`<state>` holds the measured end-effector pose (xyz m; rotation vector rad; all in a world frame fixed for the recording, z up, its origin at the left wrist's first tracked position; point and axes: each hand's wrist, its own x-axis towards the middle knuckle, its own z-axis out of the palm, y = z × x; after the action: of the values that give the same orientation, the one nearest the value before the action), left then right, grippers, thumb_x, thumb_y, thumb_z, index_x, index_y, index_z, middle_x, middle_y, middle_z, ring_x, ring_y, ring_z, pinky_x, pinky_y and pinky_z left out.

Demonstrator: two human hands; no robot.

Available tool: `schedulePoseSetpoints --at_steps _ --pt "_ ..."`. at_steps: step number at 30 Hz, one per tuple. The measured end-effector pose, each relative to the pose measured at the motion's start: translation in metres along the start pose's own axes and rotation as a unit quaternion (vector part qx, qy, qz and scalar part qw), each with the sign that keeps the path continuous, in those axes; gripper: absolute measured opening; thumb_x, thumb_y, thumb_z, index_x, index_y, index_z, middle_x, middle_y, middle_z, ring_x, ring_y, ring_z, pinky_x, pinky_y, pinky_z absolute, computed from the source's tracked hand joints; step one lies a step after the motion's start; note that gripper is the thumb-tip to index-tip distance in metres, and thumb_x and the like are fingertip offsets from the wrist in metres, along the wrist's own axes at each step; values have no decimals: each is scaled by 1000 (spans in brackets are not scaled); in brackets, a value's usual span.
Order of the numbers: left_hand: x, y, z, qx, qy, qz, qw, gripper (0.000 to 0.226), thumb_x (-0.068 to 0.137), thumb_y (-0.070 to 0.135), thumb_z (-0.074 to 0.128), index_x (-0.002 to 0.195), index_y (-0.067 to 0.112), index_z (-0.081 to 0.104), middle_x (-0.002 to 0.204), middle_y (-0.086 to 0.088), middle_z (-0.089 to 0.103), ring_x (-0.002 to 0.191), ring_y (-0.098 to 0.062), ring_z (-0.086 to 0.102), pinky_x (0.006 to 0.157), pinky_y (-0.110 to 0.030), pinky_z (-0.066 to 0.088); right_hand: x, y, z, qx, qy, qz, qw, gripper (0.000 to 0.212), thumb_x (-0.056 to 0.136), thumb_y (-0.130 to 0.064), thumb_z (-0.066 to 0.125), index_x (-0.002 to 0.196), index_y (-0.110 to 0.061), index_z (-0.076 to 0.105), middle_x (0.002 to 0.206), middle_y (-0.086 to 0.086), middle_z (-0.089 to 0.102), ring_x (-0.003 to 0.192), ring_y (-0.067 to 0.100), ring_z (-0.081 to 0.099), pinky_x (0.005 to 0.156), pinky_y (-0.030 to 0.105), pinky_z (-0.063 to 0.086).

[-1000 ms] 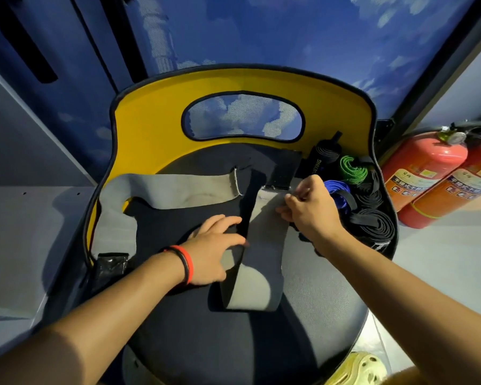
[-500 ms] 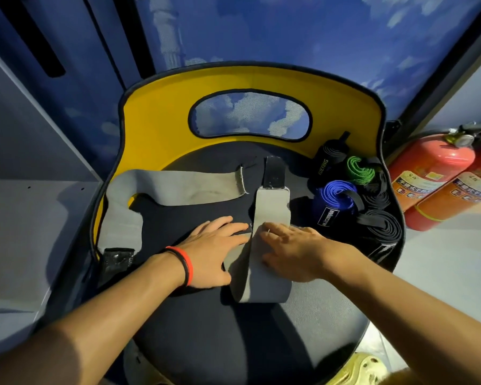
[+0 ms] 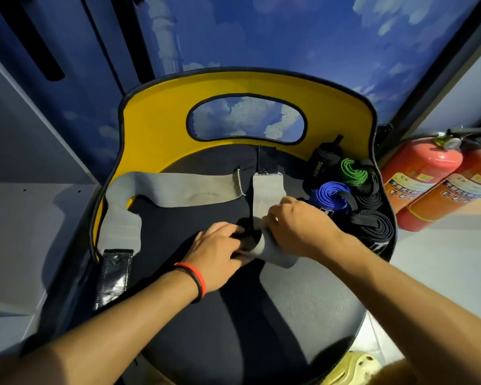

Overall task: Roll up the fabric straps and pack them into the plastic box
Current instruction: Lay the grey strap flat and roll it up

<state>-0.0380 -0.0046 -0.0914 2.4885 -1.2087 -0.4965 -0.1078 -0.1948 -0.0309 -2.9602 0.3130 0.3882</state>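
I see both hands on the near end of the grey strap [image 3: 267, 190]. The left hand [image 3: 220, 251] grips its folded edge and the right hand [image 3: 297, 226] curls over the raised roll. The rest lies flat on the chair seat [image 3: 289, 301], running away from the hands. Rolled straps [image 3: 331, 194] sit just right of the right hand.

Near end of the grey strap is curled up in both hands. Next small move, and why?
Likely roll the curled end of the grey strap forward toward its black tab: the left hand and right hand grip that end, and the rest lies flat, unrolled.
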Motion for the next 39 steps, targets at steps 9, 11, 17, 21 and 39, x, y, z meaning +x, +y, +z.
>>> schedulePoseSetpoints --at_steps 9,11,17,21,39 --pt "-6 23 -13 -367 -196 -144 898 28 94 45 65 93 18 72 80 15 74 79 -2 69 77 -23 55 -28 8 -24 227 -153 -11 962 58 106 -57 24 150 -27 47 149 0 53 132 20 50 108 31 38" --pt "-11 27 -11 -403 -269 -167 859 26 96 37 65 110 16 72 97 5 78 93 -10 73 90 -34 58 -22 6 -14 229 -161 -7 960 62 104 -59 25 151 -25 46 151 2 50 136 24 48 111 34 37" --pt "-15 18 -17 -288 -343 -126 885 38 89 43 72 97 6 71 91 -1 72 91 -14 71 86 -29 59 -28 4 15 54 -163 -43 984 70 102 -63 37 160 -25 24 167 -3 21 152 22 24 122 44 25" --pt "-14 7 -32 -228 -271 -135 925 26 87 39 75 96 15 75 88 0 76 82 -8 73 71 -22 58 -36 -2 42 -71 -149 -48 985 87 100 -63 40 162 -27 -8 170 1 -15 157 22 -10 126 48 4" --pt "-82 -82 -137 77 -115 -267 954 10 90 40 70 91 32 76 84 11 69 83 -12 63 77 -27 49 -29 -34 24 -39 -50 -78 995 81 97 -63 49 162 -31 14 168 4 19 154 22 21 124 44 19"
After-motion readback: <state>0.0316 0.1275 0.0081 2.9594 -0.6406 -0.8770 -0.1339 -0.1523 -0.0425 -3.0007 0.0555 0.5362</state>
